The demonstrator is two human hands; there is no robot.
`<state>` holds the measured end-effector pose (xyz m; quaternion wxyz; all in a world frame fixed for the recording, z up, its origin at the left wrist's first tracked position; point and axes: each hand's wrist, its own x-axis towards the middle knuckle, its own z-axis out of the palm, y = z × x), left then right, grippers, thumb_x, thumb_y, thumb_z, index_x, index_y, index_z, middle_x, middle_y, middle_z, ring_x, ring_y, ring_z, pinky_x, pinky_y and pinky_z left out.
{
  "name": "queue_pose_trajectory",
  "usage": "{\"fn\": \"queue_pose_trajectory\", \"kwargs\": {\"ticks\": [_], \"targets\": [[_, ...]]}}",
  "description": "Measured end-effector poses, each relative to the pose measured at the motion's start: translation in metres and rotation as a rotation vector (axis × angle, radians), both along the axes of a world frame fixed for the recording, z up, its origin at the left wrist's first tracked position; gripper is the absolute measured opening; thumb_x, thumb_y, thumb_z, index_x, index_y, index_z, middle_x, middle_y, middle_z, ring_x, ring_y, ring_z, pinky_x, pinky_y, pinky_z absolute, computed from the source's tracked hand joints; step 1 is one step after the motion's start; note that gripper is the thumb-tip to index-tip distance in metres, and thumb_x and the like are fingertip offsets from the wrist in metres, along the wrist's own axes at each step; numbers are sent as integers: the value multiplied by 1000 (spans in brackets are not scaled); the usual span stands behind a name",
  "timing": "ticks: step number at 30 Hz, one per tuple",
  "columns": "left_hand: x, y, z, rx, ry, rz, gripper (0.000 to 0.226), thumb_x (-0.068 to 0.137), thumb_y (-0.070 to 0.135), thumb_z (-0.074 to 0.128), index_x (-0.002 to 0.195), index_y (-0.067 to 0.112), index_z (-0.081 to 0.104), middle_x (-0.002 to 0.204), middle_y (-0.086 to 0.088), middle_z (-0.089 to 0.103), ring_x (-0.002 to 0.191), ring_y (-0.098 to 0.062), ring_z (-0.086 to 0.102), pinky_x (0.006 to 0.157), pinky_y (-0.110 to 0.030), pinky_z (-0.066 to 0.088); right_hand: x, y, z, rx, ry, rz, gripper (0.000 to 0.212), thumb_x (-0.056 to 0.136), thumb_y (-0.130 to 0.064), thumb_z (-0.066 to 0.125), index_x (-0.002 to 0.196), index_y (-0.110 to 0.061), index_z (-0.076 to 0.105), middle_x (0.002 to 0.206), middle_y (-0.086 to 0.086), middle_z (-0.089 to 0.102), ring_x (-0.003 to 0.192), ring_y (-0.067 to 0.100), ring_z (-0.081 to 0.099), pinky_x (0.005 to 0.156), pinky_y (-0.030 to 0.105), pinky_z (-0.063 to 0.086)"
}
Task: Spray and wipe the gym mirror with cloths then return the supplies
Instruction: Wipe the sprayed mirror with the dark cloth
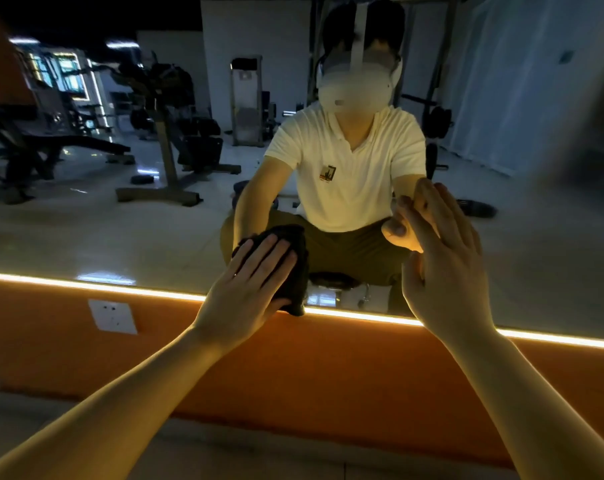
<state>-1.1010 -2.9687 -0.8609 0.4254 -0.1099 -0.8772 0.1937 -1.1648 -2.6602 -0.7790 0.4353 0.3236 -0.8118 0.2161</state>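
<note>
My left hand (248, 282) lies flat, fingers straight, pressing a dark cloth (296, 268) against the gym mirror (120, 220) just above the glowing light strip (86, 285) at its lower edge. My right hand (446, 271) rests on the glass beside it, fingers spread and straight, holding nothing. A wall socket (113, 316) sits on the orange wall (293, 358) below.

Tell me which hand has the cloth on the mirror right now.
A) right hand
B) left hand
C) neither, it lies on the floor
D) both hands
B: the left hand presses the dark cloth flat against the mirror near its lower edge, while the right hand rests bare on the glass.
</note>
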Motion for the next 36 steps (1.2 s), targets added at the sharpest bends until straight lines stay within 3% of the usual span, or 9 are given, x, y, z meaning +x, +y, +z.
{"fn": "queue_pose_trajectory", "kwargs": {"ticks": [7,11,16,20,26,31,36], "targets": [[-19,54,-2,8,11,-49,84,98,47,59,162,7,22,168,-20,21,159,-35,13,131,-51,6,-2,27,5,-47,45,-22,65,89,5,61,151,-8,48,166,10,31,154,29,28,117,54,37],[-37,100,-2,-5,15,-93,86,97,48,59,162,7,19,167,-20,19,158,-35,13,130,-51,7,-4,53,7,-77,14,-103,64,89,-1,59,151,-11,47,164,12,33,150,33,34,115,54,40],[-66,175,-3,4,38,-141,95,95,51,65,161,7,13,166,-17,19,157,-33,14,129,-49,3,-6,78,13,-66,-32,-141,65,90,-5,54,153,-10,44,165,9,33,153,28,30,121,52,32],[-80,201,-5,-12,15,-144,93,95,52,65,163,7,19,169,-17,18,159,-32,9,130,-49,3,-4,78,16,-81,-62,-120,64,90,-9,49,153,-10,44,164,8,37,152,27,32,121,51,34],[-63,143,0,-49,25,-162,87,98,50,62,162,7,22,168,-16,19,157,-32,15,130,-48,6,3,54,10,-78,-40,-96,63,91,-10,50,153,-13,44,166,10,31,153,31,30,120,52,33],[-22,48,-2,-59,35,-9,81,103,52,49,162,7,15,169,-18,7,160,-32,3,131,-49,2,7,24,1,-41,-16,-15,66,90,0,59,153,-11,45,168,9,27,156,28,23,121,55,32],[22,-47,-9,95,-9,186,82,102,58,34,162,3,18,168,-24,17,159,-36,9,126,-58,21,12,-5,-1,-19,11,57,58,91,1,59,148,-7,51,167,11,28,157,28,22,124,50,27]]}}
